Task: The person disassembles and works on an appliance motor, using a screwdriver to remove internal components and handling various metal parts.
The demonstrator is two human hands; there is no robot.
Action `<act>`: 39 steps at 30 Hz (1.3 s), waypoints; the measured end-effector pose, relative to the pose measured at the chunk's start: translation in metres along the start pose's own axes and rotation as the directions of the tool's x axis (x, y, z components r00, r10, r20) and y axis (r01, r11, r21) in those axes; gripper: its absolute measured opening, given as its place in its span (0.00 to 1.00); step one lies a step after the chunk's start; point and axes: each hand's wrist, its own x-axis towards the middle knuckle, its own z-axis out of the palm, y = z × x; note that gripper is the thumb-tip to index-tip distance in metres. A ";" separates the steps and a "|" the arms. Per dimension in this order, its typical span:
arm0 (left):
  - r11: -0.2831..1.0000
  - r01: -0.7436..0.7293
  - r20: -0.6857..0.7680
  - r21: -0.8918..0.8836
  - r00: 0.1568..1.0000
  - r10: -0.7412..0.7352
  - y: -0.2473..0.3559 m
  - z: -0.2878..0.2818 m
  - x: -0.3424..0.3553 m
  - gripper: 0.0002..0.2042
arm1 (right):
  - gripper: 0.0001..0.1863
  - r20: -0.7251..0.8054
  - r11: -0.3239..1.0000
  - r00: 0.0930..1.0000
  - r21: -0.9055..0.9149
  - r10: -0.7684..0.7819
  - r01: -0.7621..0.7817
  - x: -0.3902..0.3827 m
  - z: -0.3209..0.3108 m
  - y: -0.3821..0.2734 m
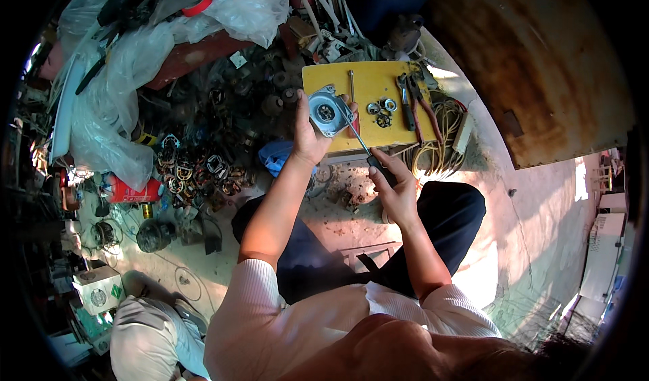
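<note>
Gripping a round metal motor cover, the left hand steadies it (over the yellow board) while the right hand, fingers wrapped tight, works a screwdriver.

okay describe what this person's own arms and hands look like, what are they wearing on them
Both hands are bare: no gloves, rings or watch show on the left hand or the right hand. The forearms are uncovered up to past the elbows. Short sleeves of a pale, finely ribbed shirt end on the upper arms, the left cuff near the elbow. Dark trousers cover the legs below.
</note>
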 end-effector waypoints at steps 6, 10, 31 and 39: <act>0.998 0.000 0.043 0.060 0.999 -0.003 0.005 -0.009 0.001 0.38 | 0.22 0.078 0.930 0.979 -0.307 -0.186 0.201 0.000 -0.019 -0.025; 0.991 0.001 0.123 0.137 0.992 -0.018 0.011 -0.010 -0.002 0.33 | 0.21 0.058 0.894 0.978 -0.397 -0.202 0.208 -0.004 -0.024 -0.036; 0.985 0.151 0.104 0.089 0.982 -0.159 0.023 0.003 -0.021 0.38 | 0.19 0.111 0.934 0.968 -0.259 -0.224 0.246 -0.005 -0.015 -0.016; 0.976 0.178 0.104 0.129 0.976 -0.192 0.019 0.005 -0.018 0.36 | 0.19 -0.048 0.989 0.988 0.018 -0.143 0.144 -0.003 -0.020 0.004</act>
